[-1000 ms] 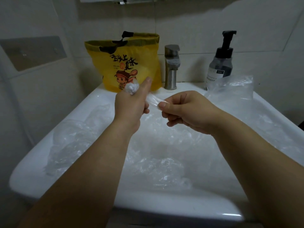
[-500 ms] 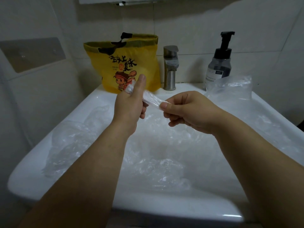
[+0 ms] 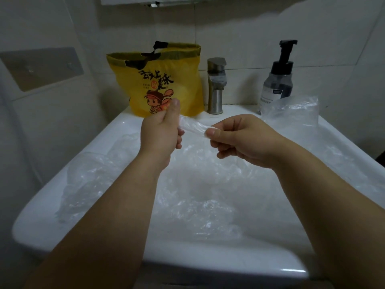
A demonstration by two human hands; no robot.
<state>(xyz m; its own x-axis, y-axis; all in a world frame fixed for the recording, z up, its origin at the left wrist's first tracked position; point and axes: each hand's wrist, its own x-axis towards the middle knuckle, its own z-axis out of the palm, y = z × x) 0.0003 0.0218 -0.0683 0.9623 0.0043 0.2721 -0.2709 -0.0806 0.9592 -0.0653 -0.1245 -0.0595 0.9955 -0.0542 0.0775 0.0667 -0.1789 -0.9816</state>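
Note:
A thin strip of clear plastic film stretches between my two hands above the white sink. My left hand grips one end in a fist with the thumb raised. My right hand pinches the other end between thumb and curled fingers. More crumpled clear plastic film fills the basin below and spills over the left rim.
A yellow printed bag stands at the back left of the sink. A steel faucet is behind the hands. A pump soap bottle stands at the back right, with another sheet of clear plastic in front of it.
The white wad of film that showed above my left fist is now inside the fist. My right hand has drawn a little rightward, and the strip between the hands is longer.

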